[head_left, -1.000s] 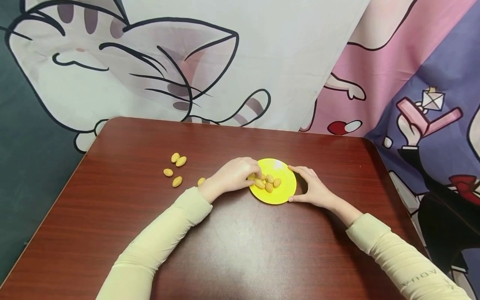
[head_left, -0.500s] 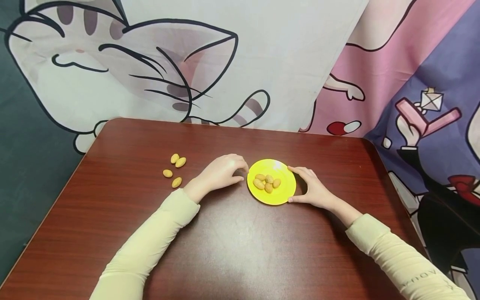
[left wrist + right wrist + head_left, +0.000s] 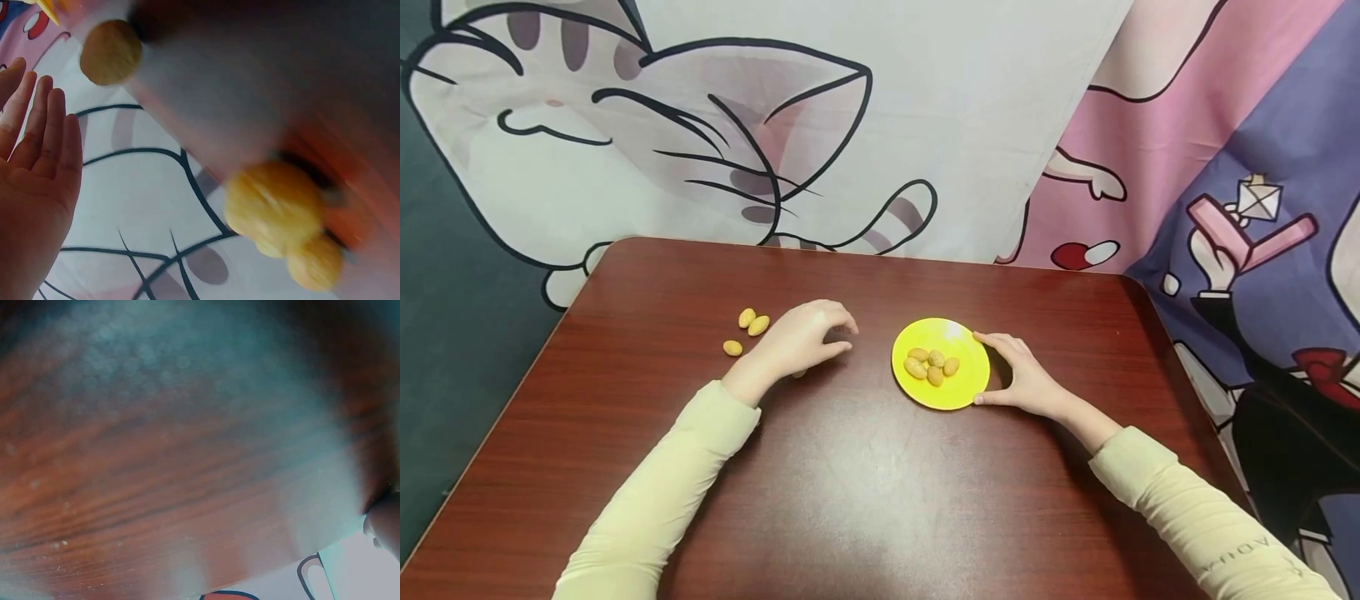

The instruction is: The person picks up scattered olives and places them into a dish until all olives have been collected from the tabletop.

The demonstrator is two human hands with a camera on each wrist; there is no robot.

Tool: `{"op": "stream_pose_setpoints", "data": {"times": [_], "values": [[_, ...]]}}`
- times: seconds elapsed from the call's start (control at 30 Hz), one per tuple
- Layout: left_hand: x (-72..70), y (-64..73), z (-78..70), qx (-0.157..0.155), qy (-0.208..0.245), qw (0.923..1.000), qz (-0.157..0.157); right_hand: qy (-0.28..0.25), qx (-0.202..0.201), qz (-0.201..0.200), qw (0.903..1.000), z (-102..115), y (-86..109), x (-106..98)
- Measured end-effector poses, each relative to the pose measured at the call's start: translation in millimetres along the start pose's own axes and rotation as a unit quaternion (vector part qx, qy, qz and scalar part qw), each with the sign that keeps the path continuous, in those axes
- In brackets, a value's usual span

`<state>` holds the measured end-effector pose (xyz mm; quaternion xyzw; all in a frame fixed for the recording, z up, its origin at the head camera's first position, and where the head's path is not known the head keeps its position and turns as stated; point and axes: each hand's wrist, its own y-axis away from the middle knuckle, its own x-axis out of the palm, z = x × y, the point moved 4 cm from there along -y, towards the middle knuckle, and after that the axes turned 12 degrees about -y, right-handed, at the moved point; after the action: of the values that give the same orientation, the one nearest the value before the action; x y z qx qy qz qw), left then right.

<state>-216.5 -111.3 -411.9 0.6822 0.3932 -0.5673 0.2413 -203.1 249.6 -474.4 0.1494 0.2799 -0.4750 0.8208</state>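
Note:
A round yellow plate [image 3: 967,383] carries several small yellow-brown oval pieces [image 3: 915,367], like nuts or small fruits. My right hand [image 3: 1033,379] holds the plate's right rim between spread thumb and fingers. To the plate's left, my left hand [image 3: 808,333] hovers over the table, palm down with nothing in its grasp. Its fingers [image 3: 47,131] look straight in the left wrist view. Just below that hand, one oval piece [image 3: 800,372] peeks out, mostly hidden; it also shows as a brownish piece [image 3: 111,53] in the left wrist view.
More loose oval pieces [image 3: 758,326] lie left of my left hand, near its wrist. The dark red-brown wooden table [image 3: 880,500] ends at a back edge in front of a cartoon-printed cloth [image 3: 970,125].
My left hand has let go of an oval piece at the plate and moved left, away from it, toward the loose pieces. The right hand and the plate have stayed in place.

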Motion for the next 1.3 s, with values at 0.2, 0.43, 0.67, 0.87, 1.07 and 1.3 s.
{"op": "stream_pose_setpoints", "data": {"times": [0.2,0.43,0.67,0.87,1.07,1.3], "values": [[-6.3,16.1,14.5,-0.033,0.007,0.9994,-0.008,-0.001,0.003,0.0,1.0,-1,-0.7,0],[-6.2,31.2,27.6,-0.04,0.015,0.999,-0.011,0.001,0.003,0.001,1.0,-2,-0.1,1],[-5.5,43.7,36.2,-0.035,0.022,0.9991,-0.01,0.001,0.004,0.001,1.0,-2,0.1,2],[-5.3,52.0,42.0,-0.044,0.029,0.9986,0.003,0.002,0.003,-0.001,1.0,-2,-0.4,2],[-4.1,56.3,44.4,-0.045,0.033,0.9983,0.017,0.004,0.004,0.001,1.0,-2,-0.8,1],[-0.9,57.9,42.9,-0.031,0.023,0.9986,0.035,0.011,0.007,0.003,0.9999,-1,-0.5,0]]}}
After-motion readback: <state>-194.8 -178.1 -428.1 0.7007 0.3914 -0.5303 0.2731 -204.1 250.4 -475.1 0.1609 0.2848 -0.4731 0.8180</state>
